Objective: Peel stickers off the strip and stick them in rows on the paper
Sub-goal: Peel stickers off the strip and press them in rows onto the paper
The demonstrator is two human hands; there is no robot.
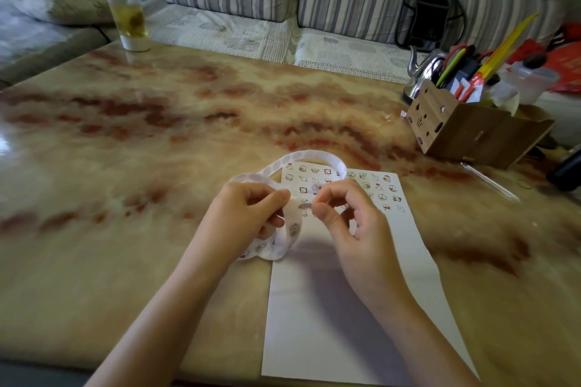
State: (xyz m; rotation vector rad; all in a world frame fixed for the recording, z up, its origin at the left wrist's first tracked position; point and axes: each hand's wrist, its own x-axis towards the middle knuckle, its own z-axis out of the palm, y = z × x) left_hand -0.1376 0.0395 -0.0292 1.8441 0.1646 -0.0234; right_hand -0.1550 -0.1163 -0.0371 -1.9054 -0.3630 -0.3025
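Centre frame: left hand point(251, 214) grips the looped strip point(284, 165), bracing it, while right hand point(350, 223) pinches a sticker point(304, 206), seemingly peeling it, above the paper point(330, 317) with its part-filled rows.

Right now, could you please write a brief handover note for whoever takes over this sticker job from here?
Left hand: grip curled round the strip, which loops over the paper's far left corner.
Right hand: pinches one sticker beside the strip; too blurred to tell if it is fully peeled.
Paper: flat on the table.
Done: several rows of stickers across the paper's far end.
Left: place this sticker, then fill further rows on the blank near part.
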